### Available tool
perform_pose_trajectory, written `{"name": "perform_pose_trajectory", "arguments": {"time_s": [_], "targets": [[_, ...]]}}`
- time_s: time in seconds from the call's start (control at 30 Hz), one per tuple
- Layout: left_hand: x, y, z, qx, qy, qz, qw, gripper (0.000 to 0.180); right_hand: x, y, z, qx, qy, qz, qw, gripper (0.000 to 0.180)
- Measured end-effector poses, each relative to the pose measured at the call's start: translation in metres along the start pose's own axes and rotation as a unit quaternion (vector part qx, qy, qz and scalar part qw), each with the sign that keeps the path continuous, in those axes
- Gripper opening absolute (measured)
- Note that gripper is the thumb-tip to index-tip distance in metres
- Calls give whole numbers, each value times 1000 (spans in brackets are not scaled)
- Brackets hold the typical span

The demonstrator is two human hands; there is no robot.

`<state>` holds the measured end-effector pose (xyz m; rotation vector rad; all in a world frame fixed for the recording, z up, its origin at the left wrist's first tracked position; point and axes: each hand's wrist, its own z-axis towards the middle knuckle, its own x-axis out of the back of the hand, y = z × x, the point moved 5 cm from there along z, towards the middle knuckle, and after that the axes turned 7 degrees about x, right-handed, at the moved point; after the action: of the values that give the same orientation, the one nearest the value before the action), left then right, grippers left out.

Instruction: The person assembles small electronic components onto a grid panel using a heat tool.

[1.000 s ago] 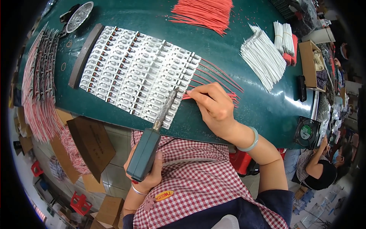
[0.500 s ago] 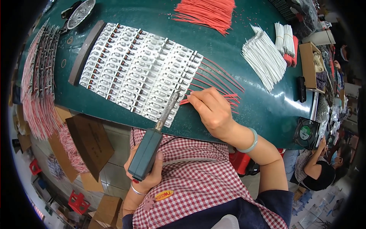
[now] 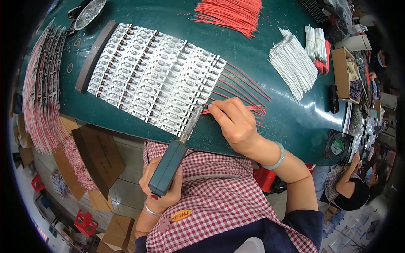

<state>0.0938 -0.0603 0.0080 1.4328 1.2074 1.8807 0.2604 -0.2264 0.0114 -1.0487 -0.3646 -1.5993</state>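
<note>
My left hand (image 3: 162, 192) grips a dark green soldering iron (image 3: 168, 166) by its handle. Its metal tip (image 3: 195, 118) reaches the near right edge of a panel of small silver circuit boards (image 3: 152, 76) on the green table (image 3: 126, 12). My right hand (image 3: 234, 122) pinches a red wire (image 3: 253, 109) just right of the tip. Several more red wires fan out from the panel's right edge under and beyond that hand.
A heap of loose red wires (image 3: 232, 12) lies at the far edge. White wire bundles (image 3: 293, 63) lie to the right beside a cardboard box (image 3: 344, 74). A small fan (image 3: 337, 145) sits at the right corner. Wired boards (image 3: 40, 97) hang at left. Another person (image 3: 350, 185) sits lower right.
My right hand has slid a little left along the red wires toward the iron's tip. The left hand and iron stay almost still.
</note>
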Motion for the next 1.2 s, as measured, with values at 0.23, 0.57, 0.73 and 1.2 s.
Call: {"name": "perform_pose_trajectory", "arguments": {"time_s": [0.23, 0.57, 0.73, 1.2], "targets": [[2, -10, -14, 66, -11, -14, 998, 19, 1, -1, 1, -1, 2, -3, 1000, 32], [9, -18, -27, 50, 8, -5, 999, 27, 4, -5, -1, 13, -1, -8, 1000, 33], [11, -19, -29, 60, 10, -16, 998, 26, 5, -14, -7, -14, -16, 2, 1000, 39], [11, -1, -17, 27, -11, 32, 999, 21, 2, -15, -11, 5, -17, -29, 999, 38]]}}
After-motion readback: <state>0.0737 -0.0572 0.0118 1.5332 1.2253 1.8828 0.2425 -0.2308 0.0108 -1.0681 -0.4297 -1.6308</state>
